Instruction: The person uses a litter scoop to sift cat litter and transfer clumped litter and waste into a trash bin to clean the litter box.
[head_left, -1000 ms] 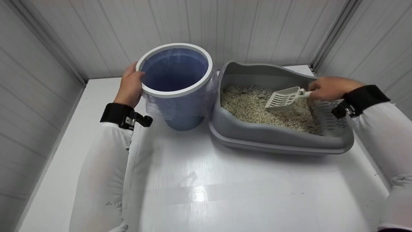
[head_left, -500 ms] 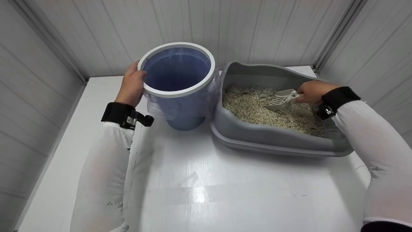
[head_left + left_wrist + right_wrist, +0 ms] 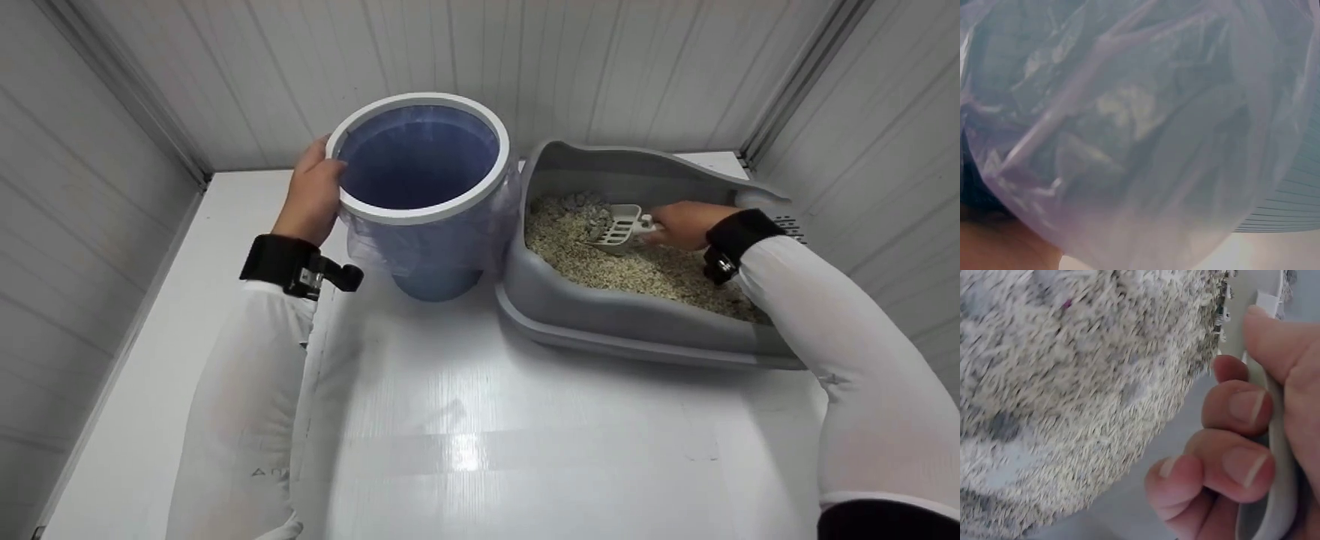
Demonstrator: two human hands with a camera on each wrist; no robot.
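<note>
- Left hand (image 3: 313, 196) gripping bin (image 3: 424, 195) rim at 9 o'clock, thumb hooked inside over the liner (image 3: 1140, 135).
- Right hand (image 3: 679, 225) curled round scoop (image 3: 619, 227) handle, blade dug into litter (image 3: 600, 255) toward 9 o'clock.
- Litter box (image 3: 600, 315) touching bin at its 3 o'clock, both on white floor (image 3: 487, 420).

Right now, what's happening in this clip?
A person is working at a grey litter tray filled with pale litter. The right hand grips the handle of a slotted white scoop, its blade down in the litter beside some grey clumps. The left hand holds the white rim of a blue bin lined with a thin plastic bag, which stands right next to the tray on the white table.
</note>
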